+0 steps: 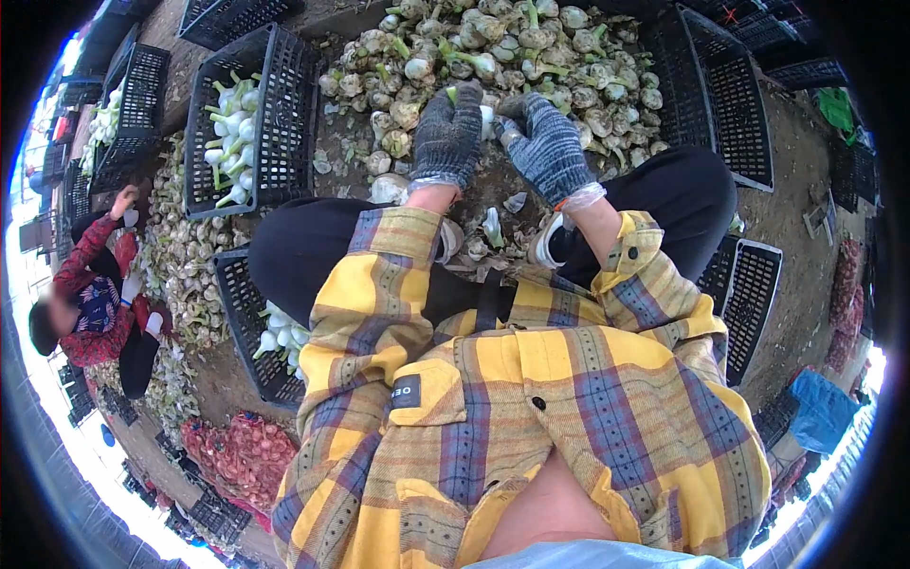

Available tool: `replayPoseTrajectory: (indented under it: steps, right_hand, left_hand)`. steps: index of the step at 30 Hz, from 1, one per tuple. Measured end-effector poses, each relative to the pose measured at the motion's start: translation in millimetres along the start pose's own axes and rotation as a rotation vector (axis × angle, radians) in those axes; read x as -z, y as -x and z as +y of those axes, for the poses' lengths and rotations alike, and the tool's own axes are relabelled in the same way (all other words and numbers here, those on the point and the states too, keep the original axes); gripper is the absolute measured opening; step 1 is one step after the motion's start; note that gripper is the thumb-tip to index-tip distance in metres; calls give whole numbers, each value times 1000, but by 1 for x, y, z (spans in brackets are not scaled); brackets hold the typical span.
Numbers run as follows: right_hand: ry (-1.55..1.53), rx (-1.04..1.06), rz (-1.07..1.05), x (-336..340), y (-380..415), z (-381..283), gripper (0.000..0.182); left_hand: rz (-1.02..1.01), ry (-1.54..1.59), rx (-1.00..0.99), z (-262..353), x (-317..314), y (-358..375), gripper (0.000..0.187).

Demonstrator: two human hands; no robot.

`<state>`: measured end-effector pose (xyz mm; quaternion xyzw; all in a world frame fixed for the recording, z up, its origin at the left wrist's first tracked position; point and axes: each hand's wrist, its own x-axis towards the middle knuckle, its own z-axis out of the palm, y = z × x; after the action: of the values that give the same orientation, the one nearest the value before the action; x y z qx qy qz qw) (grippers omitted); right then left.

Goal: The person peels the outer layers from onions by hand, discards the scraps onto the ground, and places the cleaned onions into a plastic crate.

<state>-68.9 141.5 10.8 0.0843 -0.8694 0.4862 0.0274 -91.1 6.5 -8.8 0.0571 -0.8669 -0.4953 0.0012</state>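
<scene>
Both hands wear grey knit gloves with clear plastic at the wrists. My left hand (449, 137) is closed round a garlic bulb, mostly hidden, whose green stem end shows at the fingers. Just right of it, my right hand (544, 144) has its thumb and fingers brought together beside a white piece of garlic (487, 121) between the hands; whether it grips anything I cannot make out. Beyond both hands lies a heap of soil-stained garlic bulbs (531, 57). Loose peeled skins (493, 228) lie on the ground below, between the shoes.
A black crate (197, 171) of white trimmed garlic stands at the left, another crate (237, 332) beside my left knee. Black crates (744, 123) stand at the right. A person (90, 303) sits far left by more garlic. Red net sacks (237, 460) lie lower left.
</scene>
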Motion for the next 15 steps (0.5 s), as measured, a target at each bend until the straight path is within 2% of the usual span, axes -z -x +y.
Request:
replayPoseTrajectory:
  steps: [1, 2, 3, 6, 7, 8, 10, 11, 14, 15]
  right_hand:
    - [-2, -3, 0, -3, -3, 12, 18]
    - [-57, -182, 10, -7, -11, 32, 18]
    - [-113, -361, 21, -10, -14, 40, 18]
    - [-255, -376, 82, -17, -17, 33, 18]
    - [-282, -505, -30, -6, -15, 28, 22]
    - [-283, -502, -30, -2, -14, 20, 22]
    - [-1193, -765, -107, 1, -13, 11, 26]
    - [-1192, -769, -107, 2, -12, 9, 26]
    - [-692, -432, -257, 1, -13, 4, 39]
    - [-679, -452, -133, -9, -14, 11, 36]
  left_hand:
    - [27, 327, 109, -5, -6, 0, 34]
    - [55, 654, 218, -3, -7, 0, 36]
    - [55, 652, 219, -4, -6, 0, 36]
    - [27, 596, 177, -8, -4, -7, 34]
    - [29, 583, 128, -19, -7, -10, 31]
    - [31, 583, 126, -19, -7, -13, 31]
    - [66, 680, 336, -20, -7, -16, 32]
    - [65, 680, 340, -20, -7, -14, 32]
    - [39, 672, 243, -17, -4, -12, 38]
    - [38, 671, 242, -7, 0, -9, 38]
